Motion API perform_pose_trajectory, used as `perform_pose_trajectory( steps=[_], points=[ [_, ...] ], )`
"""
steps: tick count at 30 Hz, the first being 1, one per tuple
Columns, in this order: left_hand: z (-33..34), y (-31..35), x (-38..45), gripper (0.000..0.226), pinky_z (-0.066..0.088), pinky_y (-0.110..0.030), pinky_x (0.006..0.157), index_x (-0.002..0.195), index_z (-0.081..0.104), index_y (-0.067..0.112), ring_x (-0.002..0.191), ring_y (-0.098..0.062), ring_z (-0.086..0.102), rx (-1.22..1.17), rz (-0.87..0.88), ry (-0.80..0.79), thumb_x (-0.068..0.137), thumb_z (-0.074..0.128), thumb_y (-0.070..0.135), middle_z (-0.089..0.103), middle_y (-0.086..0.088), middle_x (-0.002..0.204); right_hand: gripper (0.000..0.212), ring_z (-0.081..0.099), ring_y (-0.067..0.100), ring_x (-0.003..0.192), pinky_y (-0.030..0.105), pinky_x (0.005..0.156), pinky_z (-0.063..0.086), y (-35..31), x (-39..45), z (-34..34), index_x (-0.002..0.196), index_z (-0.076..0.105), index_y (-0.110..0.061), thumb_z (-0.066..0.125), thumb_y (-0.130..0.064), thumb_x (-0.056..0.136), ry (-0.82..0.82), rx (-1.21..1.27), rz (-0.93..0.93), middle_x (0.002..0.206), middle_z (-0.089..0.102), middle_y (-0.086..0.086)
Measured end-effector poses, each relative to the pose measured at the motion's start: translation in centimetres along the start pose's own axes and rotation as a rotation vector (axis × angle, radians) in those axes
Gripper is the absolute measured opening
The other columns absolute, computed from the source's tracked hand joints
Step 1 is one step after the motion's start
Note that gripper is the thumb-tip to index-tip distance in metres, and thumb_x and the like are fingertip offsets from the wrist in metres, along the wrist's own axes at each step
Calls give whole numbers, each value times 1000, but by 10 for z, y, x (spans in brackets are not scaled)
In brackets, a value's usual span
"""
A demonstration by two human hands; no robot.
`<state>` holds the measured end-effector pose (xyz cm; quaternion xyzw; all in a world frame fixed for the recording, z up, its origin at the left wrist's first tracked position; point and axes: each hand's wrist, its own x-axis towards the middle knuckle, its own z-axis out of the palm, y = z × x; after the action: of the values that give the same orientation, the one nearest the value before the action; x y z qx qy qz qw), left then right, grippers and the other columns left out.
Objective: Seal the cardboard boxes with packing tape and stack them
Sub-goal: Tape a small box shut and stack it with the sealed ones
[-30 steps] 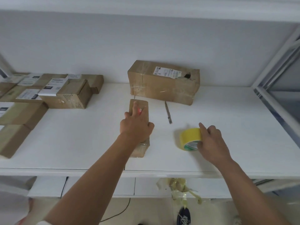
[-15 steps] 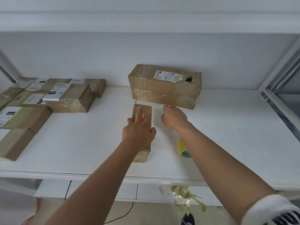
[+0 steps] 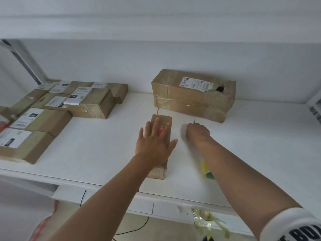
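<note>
My left hand [image 3: 154, 143] lies flat, fingers spread, on top of the small box [image 3: 160, 145] in the middle of the table [image 3: 260, 153]. Just right of the small box, my right hand [image 3: 197, 133] is curled shut around a thin blade tool [image 3: 194, 121]. The yellow tape roll [image 3: 206, 168] sits near the small box too, half hidden by my arm. The box looks light and stiff, so I should hold its long sides.

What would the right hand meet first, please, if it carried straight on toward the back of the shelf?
Probably the large cardboard box: the right hand points at its front face, though depth is hard to judge.
</note>
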<state>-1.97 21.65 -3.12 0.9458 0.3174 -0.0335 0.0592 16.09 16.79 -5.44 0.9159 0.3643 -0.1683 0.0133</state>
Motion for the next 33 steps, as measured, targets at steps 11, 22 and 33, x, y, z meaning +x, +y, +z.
perform_pose_trajectory(
  steps=[11,22,33],
  points=[
    [7,4,3,70,16,-47,122,157,16,14,153,-32,3,95,112,108,98,4,50,17,-10,163,20,70,21,70,25,64,56,6,-21,-33,88,62,-3,44,3,94,27,2071,-74,69,66,9],
    [4,-20,0,49,34,-41,113,156,28,31,153,-6,0,-325,46,112,108,24,33,18,15,164,33,31,14,41,29,51,26,15,-27,-21,70,58,-9,44,-17,99,-65,1923,-249,41,36,1],
    [15,-26,5,51,37,-44,115,151,39,20,153,-13,11,-374,95,207,105,25,36,30,7,162,29,62,22,46,22,43,43,8,-41,-14,81,64,-1,44,-8,99,-475,1419,-499,56,64,20]
  ],
)
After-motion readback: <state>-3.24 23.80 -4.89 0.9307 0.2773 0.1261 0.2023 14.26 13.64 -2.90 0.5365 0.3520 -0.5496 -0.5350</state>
